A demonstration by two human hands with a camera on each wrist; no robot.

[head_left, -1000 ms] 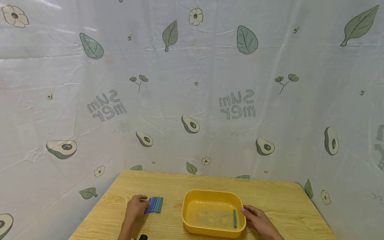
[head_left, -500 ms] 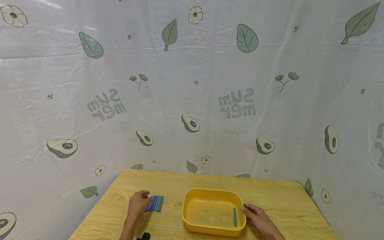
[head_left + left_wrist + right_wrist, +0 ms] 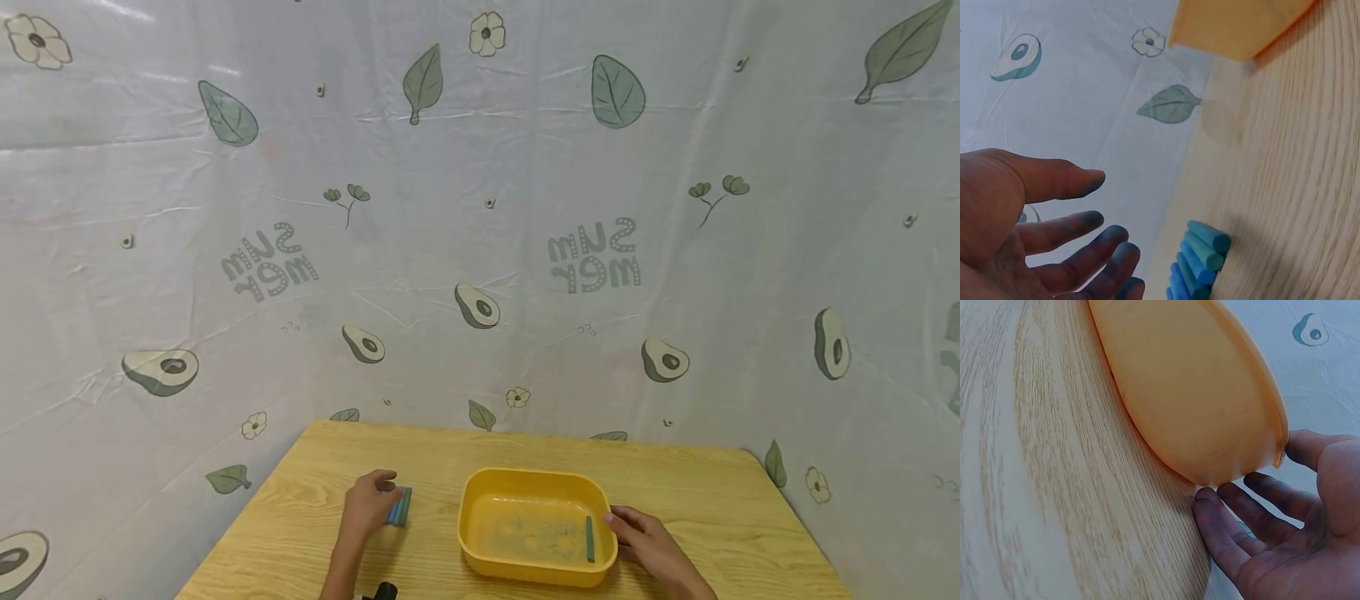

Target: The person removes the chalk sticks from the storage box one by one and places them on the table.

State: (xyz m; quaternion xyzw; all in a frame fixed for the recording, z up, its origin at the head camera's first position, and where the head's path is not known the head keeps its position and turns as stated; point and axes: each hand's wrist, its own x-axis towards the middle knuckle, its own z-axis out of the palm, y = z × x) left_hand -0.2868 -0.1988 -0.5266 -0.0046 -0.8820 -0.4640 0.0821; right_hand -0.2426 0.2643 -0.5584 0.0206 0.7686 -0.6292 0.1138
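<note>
My left hand (image 3: 367,505) hovers over a row of blue and green chalk sticks (image 3: 401,507), hiding most of them in the head view. In the left wrist view its fingers are loosely spread, with bluish stains on the tips, and hold nothing; the chalk row lies on the table apart from them. A yellow plastic tub (image 3: 525,571) stands to the right. Inside it, near the right wall, lies one green chalk stick (image 3: 589,539). My right hand (image 3: 1291,531) grips the tub's right end, thumb at the rim and fingers against the outer wall.
Both hands work over a light wooden table (image 3: 435,454). A pale printed curtain (image 3: 480,250) hangs behind it and along both sides. A small black object (image 3: 386,591) shows by the left wrist. Dark smudges mark the tub's floor.
My left hand has shifted to the right, and now covers more of the chalk row. The right hand has stayed at the tub's end, and the stick inside lies as before.
</note>
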